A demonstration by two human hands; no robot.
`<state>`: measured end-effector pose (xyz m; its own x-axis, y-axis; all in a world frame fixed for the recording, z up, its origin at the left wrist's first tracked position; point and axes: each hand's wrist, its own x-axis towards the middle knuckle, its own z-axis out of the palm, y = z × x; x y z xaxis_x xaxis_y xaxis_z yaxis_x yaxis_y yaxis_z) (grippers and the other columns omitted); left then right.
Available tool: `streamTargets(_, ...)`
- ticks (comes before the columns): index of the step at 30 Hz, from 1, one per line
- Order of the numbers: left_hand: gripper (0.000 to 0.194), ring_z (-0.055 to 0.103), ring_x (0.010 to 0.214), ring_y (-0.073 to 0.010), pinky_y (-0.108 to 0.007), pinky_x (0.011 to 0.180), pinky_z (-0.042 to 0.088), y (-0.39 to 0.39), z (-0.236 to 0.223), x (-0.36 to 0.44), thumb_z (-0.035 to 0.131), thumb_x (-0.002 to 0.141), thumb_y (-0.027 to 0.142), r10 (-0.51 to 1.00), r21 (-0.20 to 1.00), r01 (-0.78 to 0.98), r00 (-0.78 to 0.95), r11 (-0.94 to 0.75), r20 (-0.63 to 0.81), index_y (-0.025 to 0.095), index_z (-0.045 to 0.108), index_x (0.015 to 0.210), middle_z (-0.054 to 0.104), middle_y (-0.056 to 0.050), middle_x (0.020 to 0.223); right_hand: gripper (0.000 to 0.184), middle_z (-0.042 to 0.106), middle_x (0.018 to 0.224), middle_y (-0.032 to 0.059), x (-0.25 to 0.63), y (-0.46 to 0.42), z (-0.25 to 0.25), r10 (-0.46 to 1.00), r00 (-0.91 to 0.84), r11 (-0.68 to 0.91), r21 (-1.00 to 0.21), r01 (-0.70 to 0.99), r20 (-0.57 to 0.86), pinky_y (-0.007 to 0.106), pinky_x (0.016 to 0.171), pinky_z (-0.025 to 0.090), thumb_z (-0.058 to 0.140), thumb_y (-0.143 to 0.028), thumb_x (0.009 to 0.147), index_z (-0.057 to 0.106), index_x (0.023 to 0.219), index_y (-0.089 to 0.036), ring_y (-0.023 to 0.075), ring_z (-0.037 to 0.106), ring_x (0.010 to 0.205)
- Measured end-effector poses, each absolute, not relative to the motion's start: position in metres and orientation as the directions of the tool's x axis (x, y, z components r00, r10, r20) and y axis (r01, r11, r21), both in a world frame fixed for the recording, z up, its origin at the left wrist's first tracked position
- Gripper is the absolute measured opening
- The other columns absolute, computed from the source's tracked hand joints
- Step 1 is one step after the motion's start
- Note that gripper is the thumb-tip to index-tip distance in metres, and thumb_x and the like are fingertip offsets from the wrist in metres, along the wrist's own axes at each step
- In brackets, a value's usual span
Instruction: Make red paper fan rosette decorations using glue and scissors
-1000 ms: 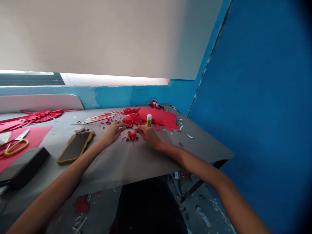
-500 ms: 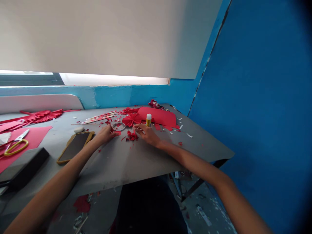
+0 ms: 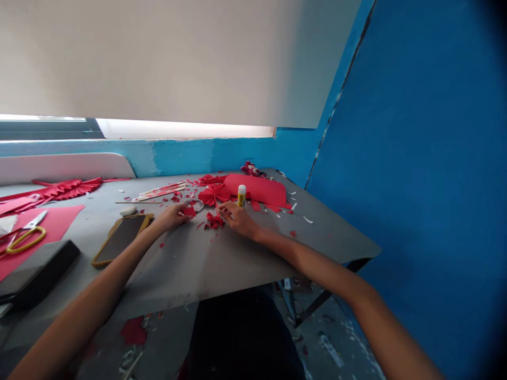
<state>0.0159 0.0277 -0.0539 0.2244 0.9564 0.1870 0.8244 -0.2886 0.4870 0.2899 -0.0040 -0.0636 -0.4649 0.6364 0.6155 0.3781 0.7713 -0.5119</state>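
Against a blue wall [image 3: 415, 137], a gray surface [image 3: 190, 269] bears cut red paper and loose scraps. The pleated red fan [image 3: 214, 194] lies just beyond the gap between two bare hands, nearer the right hand [image 3: 241, 220], its folds spreading sideways from a narrow base that points toward the person. The left hand [image 3: 171, 215] pinches a small red paper piece [image 3: 189, 211], flat and roughly squared, beside a pale ring [image 3: 195, 205]. The right hand's fingers are drawn together near the fan's base; whether they grip anything cannot be told. A glue stick [image 3: 241, 196] stands upright just behind that hand.
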Motion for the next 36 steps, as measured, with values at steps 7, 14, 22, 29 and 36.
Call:
streamTargets(7,0.027,0.063,0.069,-0.0241,-0.028,0.063,0.043,0.021,-0.044,0.023,0.063,0.068,0.048,0.937,0.558,0.755,0.308,-0.346,0.164,0.023,0.073,0.073,0.071,-0.004,0.07,0.022,0.062,0.1,0.0077,0.291,-0.004,-0.063,0.634,-0.476,0.773,-0.501,0.389,0.609,0.032,0.088,0.044,0.043,-0.031,0.096,0.059,0.102,-0.018,0.0169,0.058,0.095)
streamTargets(14,0.023,0.053,0.055,-0.0152,-0.023,0.053,0.039,-0.003,-0.037,0.051,0.063,0.075,0.041,0.813,0.702,0.528,0.569,-0.477,0.125,0.021,0.075,0.076,0.066,-0.002,0.063,0.023,0.065,0.108,0.0078,0.29,-0.006,-0.063,0.625,-0.521,0.772,-0.556,0.308,0.581,0.032,0.09,0.045,0.049,-0.03,0.094,0.061,0.11,-0.019,0.0168,0.06,0.1)
streamTargets(22,0.021,0.057,0.062,-0.0153,-0.023,0.056,0.042,-0.016,-0.035,0.067,0.064,0.078,0.038,0.736,0.747,0.425,0.665,-0.512,0.126,0.021,0.075,0.08,0.069,-0.003,0.071,0.021,0.07,0.099,0.0067,0.288,-0.007,-0.067,0.639,-0.626,0.692,-0.69,0.215,0.446,0.029,0.083,0.05,0.058,-0.02,0.087,0.066,0.106,-0.016,0.016,0.065,0.091)
streamTargets(29,0.033,0.059,0.07,-0.0158,-0.023,0.064,0.043,-0.009,-0.034,0.064,0.067,0.077,0.042,0.794,0.833,0.402,0.603,-0.379,0.071,0.014,0.07,0.093,0.069,-0.003,0.077,0.02,0.068,0.099,0.0061,0.29,-0.011,-0.059,0.628,-0.557,0.728,-0.662,0.176,0.543,0.028,0.083,0.05,0.057,-0.02,0.088,0.067,0.105,-0.017,0.015,0.064,0.091)
streamTargets(36,0.041,0.059,0.079,-0.0154,-0.024,0.072,0.044,-0.014,-0.029,0.067,0.058,0.083,0.051,0.821,0.905,0.346,0.572,-0.248,0.006,0.014,0.07,0.096,0.068,-0.004,0.083,0.018,0.066,0.104,0.006,0.291,-0.014,-0.054,0.577,-0.544,0.767,-0.632,0.107,0.609,0.029,0.09,0.049,0.057,-0.019,0.089,0.071,0.099,-0.02,0.0151,0.062,0.097)
